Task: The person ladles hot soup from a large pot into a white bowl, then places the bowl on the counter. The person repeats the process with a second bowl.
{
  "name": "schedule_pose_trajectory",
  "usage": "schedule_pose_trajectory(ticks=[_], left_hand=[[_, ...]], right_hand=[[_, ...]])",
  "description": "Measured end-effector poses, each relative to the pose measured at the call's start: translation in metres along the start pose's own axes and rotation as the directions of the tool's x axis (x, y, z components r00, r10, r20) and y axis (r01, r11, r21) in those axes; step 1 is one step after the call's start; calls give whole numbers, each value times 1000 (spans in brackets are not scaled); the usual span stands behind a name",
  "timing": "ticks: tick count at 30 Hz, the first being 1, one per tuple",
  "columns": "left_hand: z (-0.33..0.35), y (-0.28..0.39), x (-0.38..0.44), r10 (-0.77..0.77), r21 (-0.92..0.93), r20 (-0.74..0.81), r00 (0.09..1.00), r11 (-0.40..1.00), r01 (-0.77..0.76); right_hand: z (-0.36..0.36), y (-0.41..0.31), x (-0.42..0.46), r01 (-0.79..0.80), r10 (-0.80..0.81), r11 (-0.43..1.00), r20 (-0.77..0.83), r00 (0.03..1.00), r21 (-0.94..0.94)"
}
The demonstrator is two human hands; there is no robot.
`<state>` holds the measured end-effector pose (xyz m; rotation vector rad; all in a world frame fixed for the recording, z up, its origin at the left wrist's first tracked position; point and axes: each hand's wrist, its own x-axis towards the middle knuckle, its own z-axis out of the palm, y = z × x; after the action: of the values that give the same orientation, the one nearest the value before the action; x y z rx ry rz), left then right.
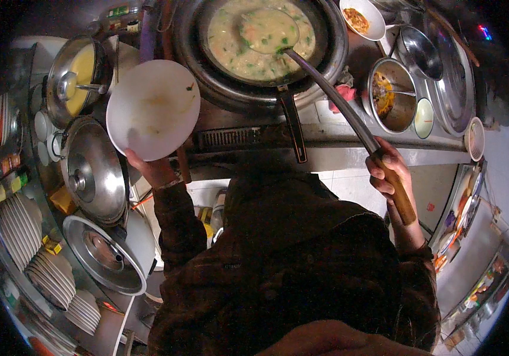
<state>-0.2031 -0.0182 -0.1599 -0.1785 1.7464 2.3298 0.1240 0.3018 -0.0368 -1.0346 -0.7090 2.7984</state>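
My left hand (151, 171) grips the rim of a white bowl (154, 107), which has thin residue and a green scrap inside. Around the wooden handle of a long metal ladle (334, 98), the fingers of my right hand (390, 168) are wrapped. The ladle's head, full of soup, sits at the surface of the pale soup (230, 60) with chopped greens. That soup is in a dark wok (254, 84), and its black handle (293, 127) points towards me. The bowl is held left of the wok, apart from the ladle.
On the left stand a metal pot of yellow liquid (83, 62), a lidded pan (96, 173), a large pot (141, 249) and stacked plates (18, 222). At right are a metal bowl with a spoon (405, 111), a dish of red food (372, 26) and a pink cloth (344, 94).
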Motion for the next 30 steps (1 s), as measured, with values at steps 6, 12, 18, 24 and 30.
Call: schedule_pose_trajectory(ticks=[6, 12, 18, 24, 30], left_hand=[[56, 24, -14, -284, -74, -12, 959, 956, 283], [58, -38, 35, -194, -20, 226, 955, 979, 203], [148, -60, 38, -221, 101, 265, 939, 974, 201], [192, -56, 26, -337, -98, 408, 848, 908, 408], [194, -48, 13, -327, -88, 472, 818, 907, 413]], right_hand=[[29, -26, -24, -2, 2, 1000, -10, 1000, -24], [54, -51, -57, 64, -61, 997, 58, 996, -44], [81, -55, -86, 85, -84, 985, 13, 996, -148], [93, -47, -86, 15, -64, 922, -114, 991, -386], [94, -37, -90, -49, -78, 785, -177, 981, -617]])
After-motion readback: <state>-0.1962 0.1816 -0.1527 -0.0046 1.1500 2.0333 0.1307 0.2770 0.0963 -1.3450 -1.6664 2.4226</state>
